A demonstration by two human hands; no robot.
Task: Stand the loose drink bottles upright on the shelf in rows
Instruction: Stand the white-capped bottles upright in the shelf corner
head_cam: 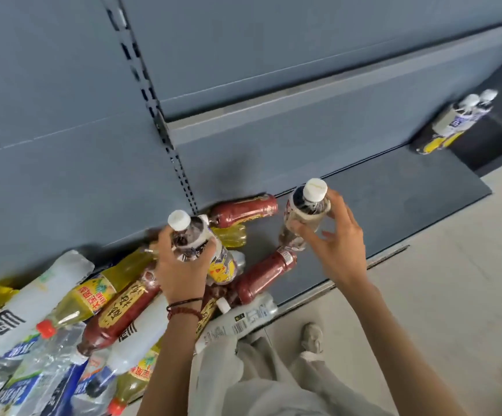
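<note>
Grey shelf point(394, 199) runs low along the wall, mostly bare. At two o'clock a pair of bottles point(457, 121) stands, seemingly upright. At eight o'clock a loose heap point(72, 310) lies flat, axes every way. Left hand point(180, 271) wraps one white-capped bottle point(195, 238), right hand point(337, 244) fingers half-curled round another point(307, 208), caps skyward. Barely begun!
</note>
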